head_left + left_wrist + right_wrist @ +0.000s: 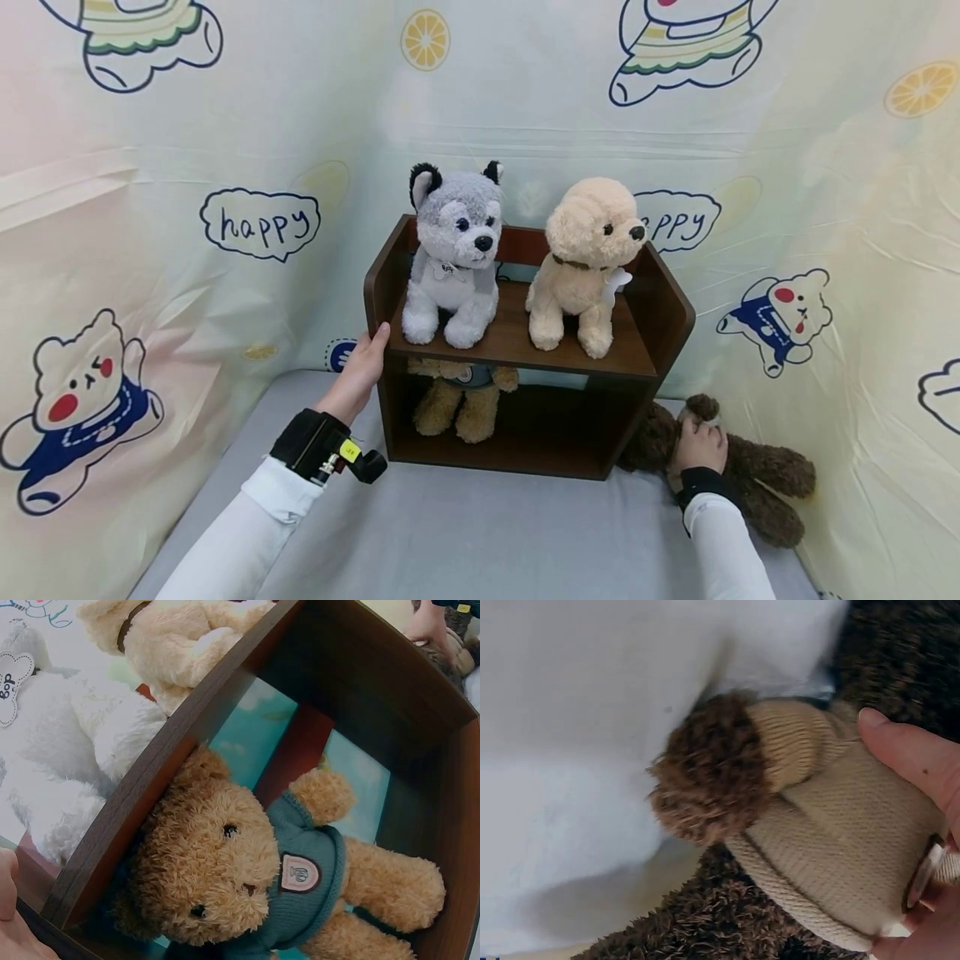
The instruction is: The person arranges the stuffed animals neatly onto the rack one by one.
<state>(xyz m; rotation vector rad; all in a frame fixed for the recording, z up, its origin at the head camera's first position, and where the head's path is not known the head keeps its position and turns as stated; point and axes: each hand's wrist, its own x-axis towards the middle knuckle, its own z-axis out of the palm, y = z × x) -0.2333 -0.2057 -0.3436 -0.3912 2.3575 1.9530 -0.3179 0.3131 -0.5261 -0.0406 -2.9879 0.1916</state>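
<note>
My left hand [358, 375] grips the left side panel of a dark brown two-tier wooden shelf [585, 360]. On its top board sit a grey-and-white husky plush [457, 250] and a cream puppy plush [588, 258] with a collar. A light brown teddy bear [217, 862] in a green sweater sits in the lower compartment, its head hidden by the top board in the head view. To the right of the shelf, my right hand [701, 450] holds a dark brown teddy bear [768, 471] by its tan knitted sweater [847, 825]. That bear lies on its back.
The shelf stands on a grey cloth-covered surface [480, 533]. Printed cloth walls [525, 100] rise behind and at both sides. The dark brown bear lies close to the right wall.
</note>
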